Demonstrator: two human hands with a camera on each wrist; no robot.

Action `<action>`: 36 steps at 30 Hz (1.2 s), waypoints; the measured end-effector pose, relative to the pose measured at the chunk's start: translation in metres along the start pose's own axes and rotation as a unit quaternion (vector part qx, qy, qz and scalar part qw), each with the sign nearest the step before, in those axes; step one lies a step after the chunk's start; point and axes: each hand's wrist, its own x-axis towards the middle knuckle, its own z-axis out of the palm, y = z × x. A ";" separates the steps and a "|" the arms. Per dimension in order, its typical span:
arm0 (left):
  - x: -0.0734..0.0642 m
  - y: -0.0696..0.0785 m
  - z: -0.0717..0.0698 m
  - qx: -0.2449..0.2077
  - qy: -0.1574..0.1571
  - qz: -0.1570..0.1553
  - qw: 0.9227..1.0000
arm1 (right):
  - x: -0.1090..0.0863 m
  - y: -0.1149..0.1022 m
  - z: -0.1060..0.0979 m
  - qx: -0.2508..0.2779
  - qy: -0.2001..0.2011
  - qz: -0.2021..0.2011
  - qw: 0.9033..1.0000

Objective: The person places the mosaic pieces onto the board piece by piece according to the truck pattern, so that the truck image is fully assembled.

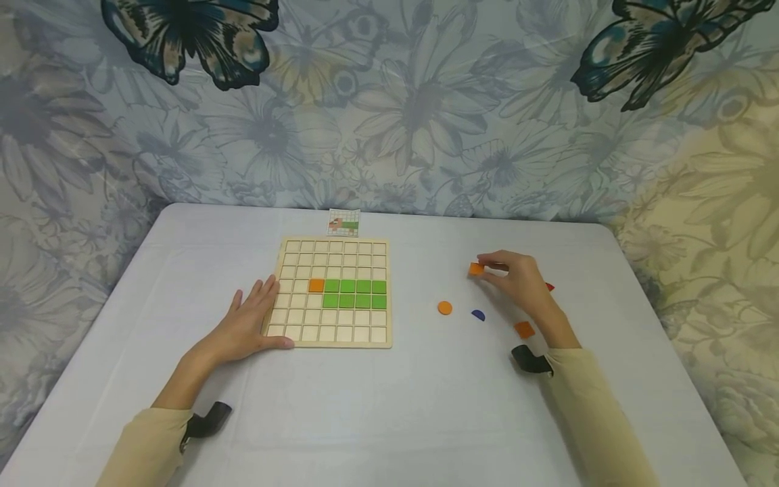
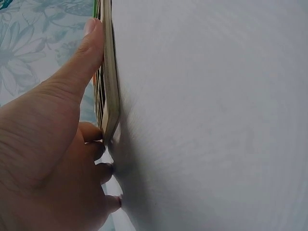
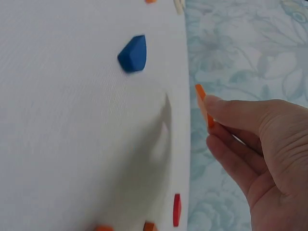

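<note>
A wooden grid board [image 1: 328, 346] lies on the table, with two rows of green square tiles [image 1: 355, 286] and one orange square tile [image 1: 316, 285] at the upper row's left end. Along the board's left side rests my left hand [image 1: 240, 329], fingers spread; its thumb touches the near edge, as the left wrist view also shows by the board's side [image 2: 111, 77]. To the right, my right hand [image 1: 520, 279] pinches another orange square tile [image 1: 477, 269] between thumb and fingers, held above the table. The right wrist view shows this tile [image 3: 204, 106] edge-on.
A small printed card [image 1: 343, 223] stands behind the board. On the right lie an orange disc [image 1: 445, 308], a blue half-disc [image 1: 478, 315], orange pieces [image 1: 525, 330] by the wrist and a red piece [image 1: 550, 287] partly behind the hand. Patterned cloth [image 1: 420, 122] hangs behind the table.
</note>
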 end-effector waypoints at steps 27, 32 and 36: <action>0.001 0.001 0.000 -0.003 0.008 0.010 1.000 | 0.030 -0.046 0.045 0.070 -0.017 -0.044 0.996; 0.000 -0.001 0.000 -0.003 0.006 0.007 1.000 | 0.036 -0.055 0.054 0.068 -0.029 -0.047 0.996; 0.000 -0.001 0.000 -0.002 0.005 0.004 1.000 | 0.040 -0.062 0.059 0.065 -0.032 -0.048 0.996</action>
